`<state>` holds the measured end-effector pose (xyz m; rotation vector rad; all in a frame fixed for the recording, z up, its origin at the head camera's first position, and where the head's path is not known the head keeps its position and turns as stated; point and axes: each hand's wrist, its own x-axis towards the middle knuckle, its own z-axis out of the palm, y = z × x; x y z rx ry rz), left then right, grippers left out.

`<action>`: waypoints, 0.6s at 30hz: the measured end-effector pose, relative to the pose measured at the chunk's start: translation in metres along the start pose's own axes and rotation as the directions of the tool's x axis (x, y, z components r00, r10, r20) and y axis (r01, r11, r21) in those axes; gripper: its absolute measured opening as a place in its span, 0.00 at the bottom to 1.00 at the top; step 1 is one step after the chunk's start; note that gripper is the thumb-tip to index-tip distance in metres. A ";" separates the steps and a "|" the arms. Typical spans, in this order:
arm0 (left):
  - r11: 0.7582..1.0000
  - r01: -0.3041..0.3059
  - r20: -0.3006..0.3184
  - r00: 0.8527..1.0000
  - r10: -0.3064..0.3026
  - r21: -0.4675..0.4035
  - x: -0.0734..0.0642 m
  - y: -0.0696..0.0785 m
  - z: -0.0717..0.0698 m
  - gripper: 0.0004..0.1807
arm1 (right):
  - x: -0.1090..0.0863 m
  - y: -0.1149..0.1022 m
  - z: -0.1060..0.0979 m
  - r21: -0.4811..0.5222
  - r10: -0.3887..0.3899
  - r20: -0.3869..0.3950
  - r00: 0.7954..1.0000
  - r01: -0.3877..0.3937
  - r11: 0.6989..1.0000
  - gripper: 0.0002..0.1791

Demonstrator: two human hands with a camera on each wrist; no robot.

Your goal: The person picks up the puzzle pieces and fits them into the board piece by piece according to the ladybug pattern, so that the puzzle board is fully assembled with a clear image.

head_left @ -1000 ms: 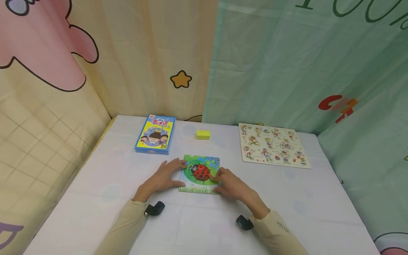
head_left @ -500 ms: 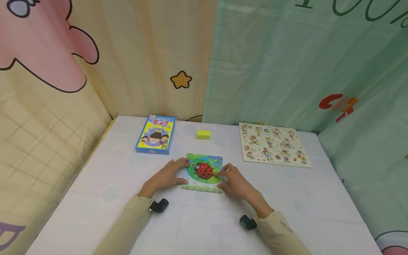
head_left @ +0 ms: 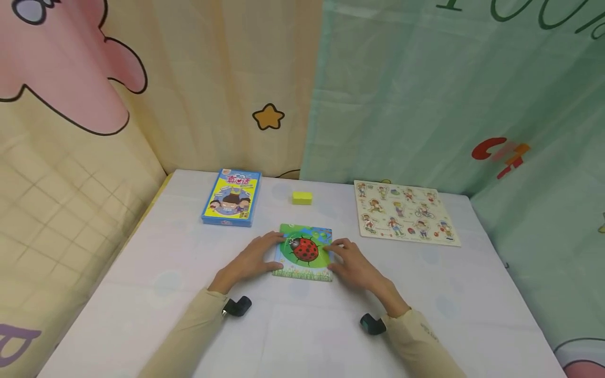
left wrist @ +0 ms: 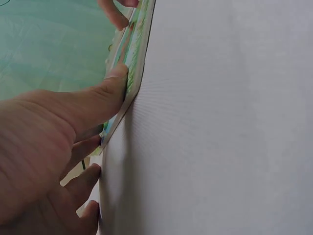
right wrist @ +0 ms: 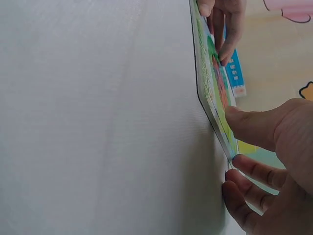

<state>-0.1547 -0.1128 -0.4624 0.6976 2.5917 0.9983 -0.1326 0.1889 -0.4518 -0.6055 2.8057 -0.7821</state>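
A square ladybug puzzle board point(head_left: 302, 273) lies flat on the white-covered table, its picture facing up. My left hand point(head_left: 252, 257) touches its left side, fingers stretched toward the far corner and thumb at the near one. In the left wrist view that thumb point(left wrist: 115, 85) rests on the board's face close to the edge. At the opposite side is my right hand point(head_left: 354, 265), index fingertip and thumb on the right edge. The right wrist view has the right thumb point(right wrist: 249, 125) over the picture, with the other fingertips low beside the board.
Behind the board, a blue and yellow card-game box point(head_left: 231, 198) lies at the left. A small yellow block point(head_left: 301, 198) sits at the back centre. At the back right is a pale board with children figures point(head_left: 406, 212). Printed curtains point(head_left: 387, 105) hang behind the table point(head_left: 302, 336).
The ladybug puzzle board has slid slightly right and away from me, both hands moving along with it. My right index finger has drawn back from the picture toward the right edge.
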 end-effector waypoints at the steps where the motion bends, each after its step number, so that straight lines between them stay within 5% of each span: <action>1: 1.000 -0.003 -0.006 1.000 0.003 -0.002 -0.001 -0.001 0.000 0.39 | 0.000 0.001 0.000 0.011 -0.007 0.003 1.000 0.007 1.000 0.27; 8: 1.000 0.005 -0.018 1.000 -0.004 0.021 0.001 -0.006 0.005 0.38 | -0.005 0.003 0.000 0.004 -0.030 0.041 0.999 0.029 1.000 0.43; 18: 1.000 -0.010 -0.021 1.000 0.010 -0.013 0.002 -0.009 -0.009 0.33 | -0.006 0.010 -0.008 0.001 -0.006 0.025 1.000 0.006 1.000 0.41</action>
